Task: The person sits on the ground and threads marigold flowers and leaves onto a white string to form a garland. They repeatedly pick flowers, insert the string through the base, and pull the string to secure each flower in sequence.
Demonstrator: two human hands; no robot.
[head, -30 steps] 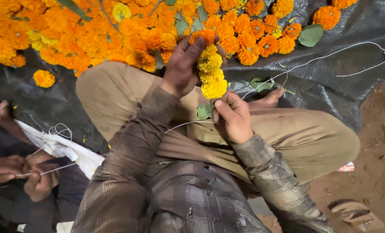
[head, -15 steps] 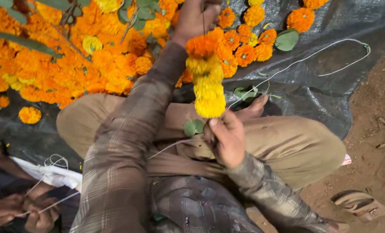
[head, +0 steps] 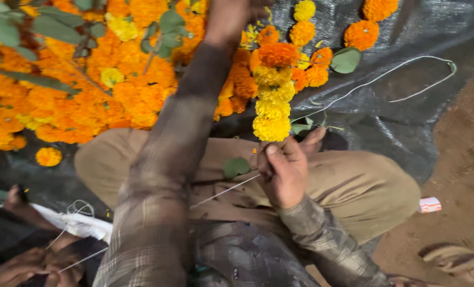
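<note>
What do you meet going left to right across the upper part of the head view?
Heap of orange marigolds → left hand reaching up → strung marigold garland → green leaf → loop of white string on the dark sheet.

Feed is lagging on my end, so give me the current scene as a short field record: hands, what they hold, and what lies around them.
left hand: stretched forward over the loose marigolds, blurred, grip unclear
right hand: pinched on the white string just below the strung flowers
garland: yellow blooms with an orange one on top, standing upright above the right hand
marigold pile: orange and yellow, with green leaves, on the dark plastic sheet
other person's hands: lower left, working with string
</note>
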